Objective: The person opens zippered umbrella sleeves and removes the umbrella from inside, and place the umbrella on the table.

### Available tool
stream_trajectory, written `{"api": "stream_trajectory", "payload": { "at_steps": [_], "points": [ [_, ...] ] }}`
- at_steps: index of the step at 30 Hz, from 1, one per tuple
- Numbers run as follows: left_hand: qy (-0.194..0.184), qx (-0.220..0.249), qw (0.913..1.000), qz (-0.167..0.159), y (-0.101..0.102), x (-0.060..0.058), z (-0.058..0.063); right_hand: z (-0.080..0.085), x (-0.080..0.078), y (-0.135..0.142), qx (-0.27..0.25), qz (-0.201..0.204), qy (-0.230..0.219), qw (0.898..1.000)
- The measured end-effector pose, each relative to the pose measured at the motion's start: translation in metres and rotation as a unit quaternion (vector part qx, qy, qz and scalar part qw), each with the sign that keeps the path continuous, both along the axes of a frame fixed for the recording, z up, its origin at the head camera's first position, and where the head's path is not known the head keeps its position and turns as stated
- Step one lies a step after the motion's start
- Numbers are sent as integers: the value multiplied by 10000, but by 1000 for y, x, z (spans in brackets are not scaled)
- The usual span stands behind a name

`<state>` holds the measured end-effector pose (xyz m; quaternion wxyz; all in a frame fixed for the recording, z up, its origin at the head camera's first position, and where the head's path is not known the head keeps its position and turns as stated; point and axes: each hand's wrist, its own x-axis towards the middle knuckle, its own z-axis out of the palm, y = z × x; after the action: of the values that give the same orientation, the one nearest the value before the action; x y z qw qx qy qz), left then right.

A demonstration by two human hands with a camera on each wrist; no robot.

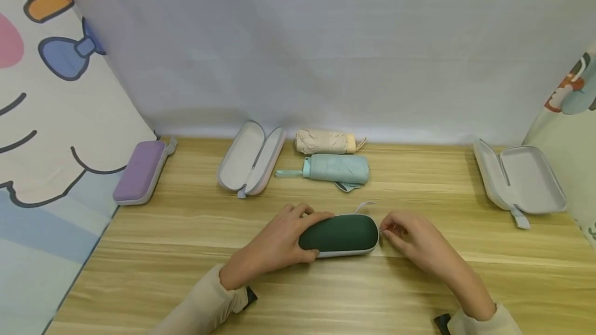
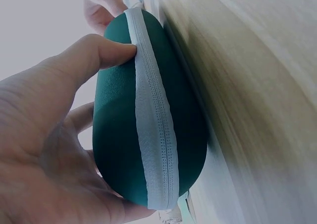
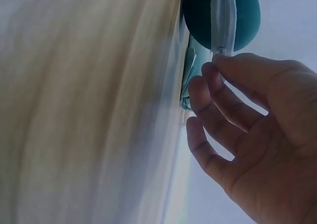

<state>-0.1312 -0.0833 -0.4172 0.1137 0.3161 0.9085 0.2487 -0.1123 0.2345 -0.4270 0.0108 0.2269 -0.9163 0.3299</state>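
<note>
A dark green zippered case with a pale zipper band lies on the wooden table, its lid closed. My left hand grips its left end, thumb along the near side and fingers over the far side. In the left wrist view the thumb presses beside the white zipper. At the case's right end my right hand pinches the small zipper pull between thumb and forefinger, the other fingers loosely bent. A thin pale strap sticks out behind the case.
Behind the case lie a folded mint umbrella and a beige umbrella. An open pale case stands left of them, and a purple case at the far left. Another open case is at the right. A grey backdrop rises behind.
</note>
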Motion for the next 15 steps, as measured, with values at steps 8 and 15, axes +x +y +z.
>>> {"api": "stream_trajectory", "payload": {
  "at_steps": [8, 15],
  "points": [
    [3, -21, 10000, -9, -1, 0, -1, 1, 2, 2, -2, 146, -132, 9998],
    [26, 21, 10000, -27, -1, 1, 0, 5, 5, 4, -33, 205, -417, 9989]
  ]
}}
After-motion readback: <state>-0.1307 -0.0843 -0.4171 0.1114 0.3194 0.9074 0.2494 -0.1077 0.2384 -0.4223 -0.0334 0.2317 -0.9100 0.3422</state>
